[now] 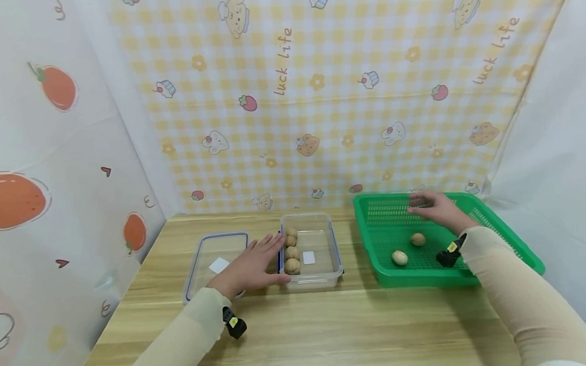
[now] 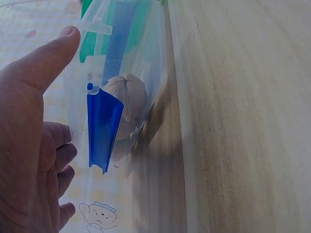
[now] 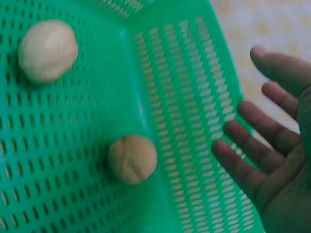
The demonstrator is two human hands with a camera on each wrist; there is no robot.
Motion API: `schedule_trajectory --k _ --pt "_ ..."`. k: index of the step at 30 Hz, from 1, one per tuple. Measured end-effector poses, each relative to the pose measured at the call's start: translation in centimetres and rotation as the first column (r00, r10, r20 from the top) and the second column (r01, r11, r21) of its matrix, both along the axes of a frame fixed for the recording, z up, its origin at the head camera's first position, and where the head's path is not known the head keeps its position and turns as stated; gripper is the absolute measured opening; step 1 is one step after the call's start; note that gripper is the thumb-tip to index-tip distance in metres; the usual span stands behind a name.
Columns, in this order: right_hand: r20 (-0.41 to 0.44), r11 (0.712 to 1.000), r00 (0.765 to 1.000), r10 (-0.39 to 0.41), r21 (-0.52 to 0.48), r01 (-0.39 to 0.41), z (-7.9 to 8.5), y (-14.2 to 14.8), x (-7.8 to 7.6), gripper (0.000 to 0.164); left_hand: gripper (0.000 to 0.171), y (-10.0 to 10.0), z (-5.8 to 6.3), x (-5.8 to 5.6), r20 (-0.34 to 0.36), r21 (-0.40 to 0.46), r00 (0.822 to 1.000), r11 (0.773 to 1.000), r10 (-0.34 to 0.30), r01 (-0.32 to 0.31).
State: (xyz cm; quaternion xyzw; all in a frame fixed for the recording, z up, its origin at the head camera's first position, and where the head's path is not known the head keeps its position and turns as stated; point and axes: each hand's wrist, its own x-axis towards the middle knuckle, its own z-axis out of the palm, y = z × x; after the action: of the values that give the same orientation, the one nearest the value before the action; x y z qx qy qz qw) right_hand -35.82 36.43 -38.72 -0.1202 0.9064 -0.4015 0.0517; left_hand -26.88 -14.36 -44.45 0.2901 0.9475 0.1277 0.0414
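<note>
Location of goods: a green basket [image 1: 428, 280] sits at the right of the frame, on the bench [image 1: 364, 333], with two walnuts in it, the pale walnut [image 1: 400, 258] toward its front and the darker walnut [image 1: 417, 239] behind. A clear plastic box [image 1: 312, 282] sits at the centre, uncovered, with a row of walnuts [image 1: 292, 253] along its left side and bare floor to the right of them. Its lid [image 1: 213, 248] lies flat to the left, partly behind the left forearm.

Condition of hands: the left hand [image 1: 255, 264] lies against or just beside the box's left wall, fingers spread, thumb at the front corner; I cannot confirm firm contact. It grips nothing. The right hand [image 1: 437, 208] hangs above the back of the basket, fingers loosely bent, palm bare, apart from both walnuts.

Assessment: the step in hand appears to be moving walnuts from basket to box, between one pick and another, with the left hand perhaps steadying the box. The next move calls for lowering the right hand, pinching one walnut securely, since a round shell may roll, and carrying it left over the box's rim.
</note>
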Motion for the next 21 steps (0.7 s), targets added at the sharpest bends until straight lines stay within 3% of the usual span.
schedule_trajectory --k 12,21 --pt "0.092 0.993 0.989 0.119 0.001 -0.119 -2.6 2.4 -1.4 0.070 0.102 0.2 -0.3 0.0 -0.006 -0.009 1.000 1.000 0.007 -0.007" --pt "0.163 0.972 0.969 0.184 0.114 -0.204 -3.1 4.2 -1.6 0.072 0.103 0.1 -0.4 -0.2 -0.014 -0.016 1.000 1.000 0.010 -0.010"
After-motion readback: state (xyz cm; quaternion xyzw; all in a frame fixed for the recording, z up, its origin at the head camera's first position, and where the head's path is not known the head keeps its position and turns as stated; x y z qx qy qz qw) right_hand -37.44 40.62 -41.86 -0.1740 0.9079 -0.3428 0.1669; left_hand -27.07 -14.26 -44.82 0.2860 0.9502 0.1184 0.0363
